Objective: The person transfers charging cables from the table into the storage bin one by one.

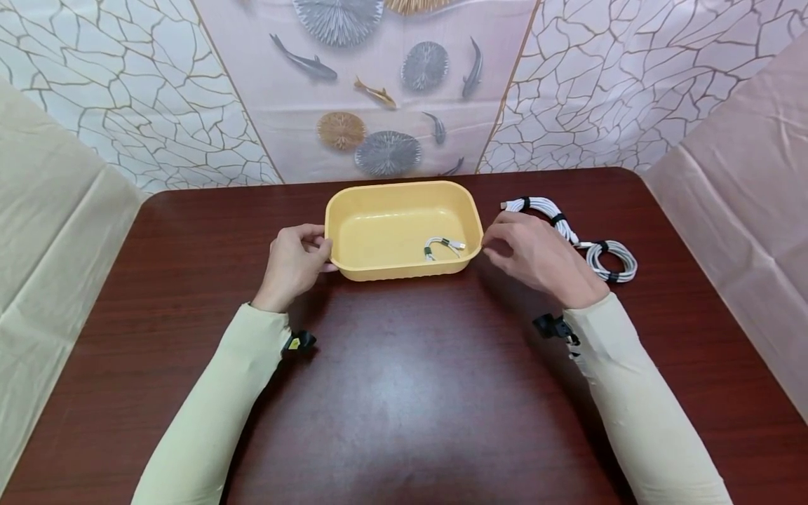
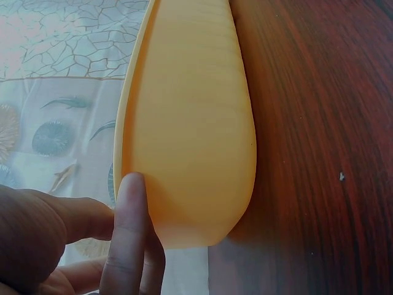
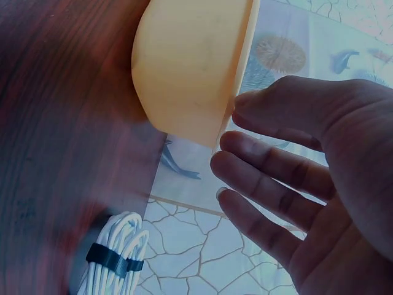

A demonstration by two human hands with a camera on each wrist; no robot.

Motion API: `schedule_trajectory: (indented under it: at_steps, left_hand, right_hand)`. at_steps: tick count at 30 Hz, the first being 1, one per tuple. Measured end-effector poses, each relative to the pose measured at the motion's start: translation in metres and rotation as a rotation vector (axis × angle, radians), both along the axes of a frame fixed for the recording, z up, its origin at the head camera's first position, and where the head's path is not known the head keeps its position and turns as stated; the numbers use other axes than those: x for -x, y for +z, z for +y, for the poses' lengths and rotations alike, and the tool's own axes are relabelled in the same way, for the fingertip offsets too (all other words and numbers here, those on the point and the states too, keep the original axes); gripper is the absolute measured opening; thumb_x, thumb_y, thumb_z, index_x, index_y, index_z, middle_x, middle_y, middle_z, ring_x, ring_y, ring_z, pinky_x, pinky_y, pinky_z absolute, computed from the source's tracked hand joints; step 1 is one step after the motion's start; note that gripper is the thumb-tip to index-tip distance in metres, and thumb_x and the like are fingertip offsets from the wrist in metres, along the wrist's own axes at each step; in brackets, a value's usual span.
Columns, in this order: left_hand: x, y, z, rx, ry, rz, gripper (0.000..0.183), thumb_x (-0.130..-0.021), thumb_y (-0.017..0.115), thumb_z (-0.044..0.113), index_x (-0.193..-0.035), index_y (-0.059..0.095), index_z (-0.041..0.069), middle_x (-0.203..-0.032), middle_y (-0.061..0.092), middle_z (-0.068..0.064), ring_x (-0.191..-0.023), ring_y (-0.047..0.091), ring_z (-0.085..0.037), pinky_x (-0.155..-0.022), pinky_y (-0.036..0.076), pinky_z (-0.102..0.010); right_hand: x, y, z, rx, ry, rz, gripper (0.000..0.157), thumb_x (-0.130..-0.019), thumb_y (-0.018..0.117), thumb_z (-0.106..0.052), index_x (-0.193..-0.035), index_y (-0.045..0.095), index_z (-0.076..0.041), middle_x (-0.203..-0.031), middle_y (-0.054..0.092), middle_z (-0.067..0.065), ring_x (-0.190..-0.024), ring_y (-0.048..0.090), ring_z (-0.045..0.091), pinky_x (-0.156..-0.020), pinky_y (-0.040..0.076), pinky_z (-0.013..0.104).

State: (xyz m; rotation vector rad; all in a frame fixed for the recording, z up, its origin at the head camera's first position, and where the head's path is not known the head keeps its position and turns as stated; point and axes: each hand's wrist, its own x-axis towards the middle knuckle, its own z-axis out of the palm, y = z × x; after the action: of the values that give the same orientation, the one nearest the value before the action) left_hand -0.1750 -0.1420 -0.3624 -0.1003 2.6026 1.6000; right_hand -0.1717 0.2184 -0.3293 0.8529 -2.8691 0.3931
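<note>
A yellow rectangular plastic bin [image 1: 385, 245] with rounded corners stands toward the back of the table. Inside it, near the front right, lies a short white cable [image 1: 442, 245] with dark ties. My left hand [image 1: 295, 263] pinches the bin's left end by the rim; in the left wrist view a finger [image 2: 130, 203] lies against the outer wall. At the opposite end is my right hand [image 1: 536, 252], its fingers loosely bent and spread. In the right wrist view its thumb tip is right at the rim, and the other fingertips [image 3: 236, 144] are just beyond the wall.
Right of the bin, partly behind my right hand, lies a bundled white cable [image 1: 548, 209] with black ties. Beside it is a coiled grey-white cable [image 1: 621, 263]. Patterned cloth [image 1: 391, 91] hangs behind the dark wooden table [image 1: 404, 393].
</note>
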Motion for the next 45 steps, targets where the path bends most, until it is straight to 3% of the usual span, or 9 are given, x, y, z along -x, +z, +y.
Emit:
schedule_trajectory:
  at_steps: [20,35,45]
  left_hand:
    - [0.000,0.000,0.000,0.006,-0.003,-0.003,0.035,-0.101,0.058,0.009,-0.133,0.062,-0.005,-0.105,0.061,-0.017,-0.069,0.068,-0.007,-0.076,0.068,-0.038]
    - [0.001,-0.001,-0.001,-0.008,-0.005,0.022,0.035,-0.100,0.057,0.008,-0.131,0.063,-0.007,-0.103,0.063,-0.017,-0.066,0.067,-0.004,-0.075,0.068,-0.040]
    - [0.001,-0.001,0.000,-0.016,-0.006,0.013,0.035,-0.100,0.057,0.008,-0.132,0.063,-0.006,-0.103,0.062,-0.017,-0.066,0.067,-0.004,-0.074,0.068,-0.040]
  right_hand:
    - [-0.010,-0.001,0.015,-0.020,0.018,0.040,0.008,-0.087,0.076,-0.008,-0.095,0.076,-0.008,-0.096,0.069,0.005,-0.092,0.065,0.022,-0.080,0.060,0.040]
    - [-0.020,0.000,0.028,-0.057,0.014,0.009,0.013,-0.088,0.076,-0.009,-0.100,0.077,-0.005,-0.101,0.069,0.009,-0.095,0.068,0.026,-0.086,0.060,0.045]
    - [-0.027,0.000,0.037,-0.080,-0.025,-0.018,0.013,-0.088,0.076,-0.011,-0.100,0.076,-0.007,-0.099,0.067,0.008,-0.090,0.065,0.026,-0.081,0.059,0.046]
